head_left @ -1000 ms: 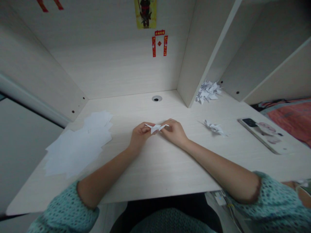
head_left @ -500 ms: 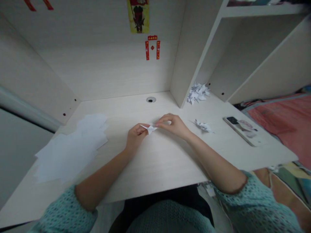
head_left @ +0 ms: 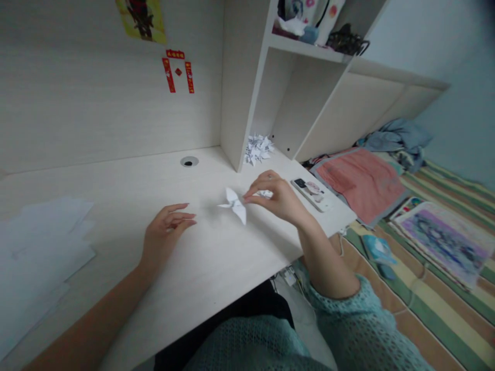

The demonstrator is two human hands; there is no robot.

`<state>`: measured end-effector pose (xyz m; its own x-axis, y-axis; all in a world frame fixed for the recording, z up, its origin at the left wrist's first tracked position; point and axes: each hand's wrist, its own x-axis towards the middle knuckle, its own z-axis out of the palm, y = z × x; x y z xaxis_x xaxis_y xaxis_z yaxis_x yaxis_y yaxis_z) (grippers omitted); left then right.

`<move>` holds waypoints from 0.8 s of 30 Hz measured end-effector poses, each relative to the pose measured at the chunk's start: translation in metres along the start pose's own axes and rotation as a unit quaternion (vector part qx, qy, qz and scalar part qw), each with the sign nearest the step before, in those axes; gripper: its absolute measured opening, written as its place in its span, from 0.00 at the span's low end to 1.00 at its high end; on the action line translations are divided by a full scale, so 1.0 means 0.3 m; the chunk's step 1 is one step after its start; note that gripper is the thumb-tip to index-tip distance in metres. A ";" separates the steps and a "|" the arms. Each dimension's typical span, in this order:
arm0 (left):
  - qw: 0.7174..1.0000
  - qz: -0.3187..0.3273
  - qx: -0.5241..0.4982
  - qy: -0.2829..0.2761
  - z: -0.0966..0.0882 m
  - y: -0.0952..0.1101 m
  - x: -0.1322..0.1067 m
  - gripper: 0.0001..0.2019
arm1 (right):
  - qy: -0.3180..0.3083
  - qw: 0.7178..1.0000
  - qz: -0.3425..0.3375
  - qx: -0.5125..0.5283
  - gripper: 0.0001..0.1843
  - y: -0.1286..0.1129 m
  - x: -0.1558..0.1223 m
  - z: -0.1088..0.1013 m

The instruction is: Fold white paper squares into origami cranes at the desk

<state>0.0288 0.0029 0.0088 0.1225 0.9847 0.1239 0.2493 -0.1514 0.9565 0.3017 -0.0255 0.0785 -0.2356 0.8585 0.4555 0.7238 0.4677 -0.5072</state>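
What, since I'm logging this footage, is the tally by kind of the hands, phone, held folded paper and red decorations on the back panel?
Hands (left hand, right hand): 2
Phone: 1
Held folded paper: 1
Red decorations (top strip, left strip, right strip, diamond): 4
Total: 8
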 end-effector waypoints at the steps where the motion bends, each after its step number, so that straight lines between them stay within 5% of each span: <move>1: 1.000 -0.002 0.012 -0.009 0.000 -0.002 0.002 0.20 | 0.020 1.000 0.005 -0.013 0.09 0.032 -0.045 -0.049; 5: 0.998 -0.007 0.043 -0.038 0.000 -0.012 0.011 0.17 | 0.048 0.995 0.058 -0.069 0.10 0.191 -0.245 -0.174; 10: 0.997 -0.006 0.065 -0.047 0.001 -0.029 0.018 0.17 | 0.036 0.989 0.094 -0.107 0.09 0.307 -0.400 -0.180; 18: 0.996 -0.026 0.058 -0.064 0.001 -0.026 0.023 0.16 | 0.012 0.985 0.082 -0.153 0.07 0.344 -0.373 -0.082; 24: 0.994 -0.025 0.069 -0.079 0.000 -0.025 0.026 0.17 | 0.071 0.979 0.081 -0.171 0.08 0.351 -0.391 -0.092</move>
<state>0.0279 0.0118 0.0027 0.2529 0.9672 0.0235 0.3872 -0.1235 0.9137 0.4234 -0.0828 -0.0083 -0.0248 0.8662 0.4991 0.9247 0.2096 -0.3179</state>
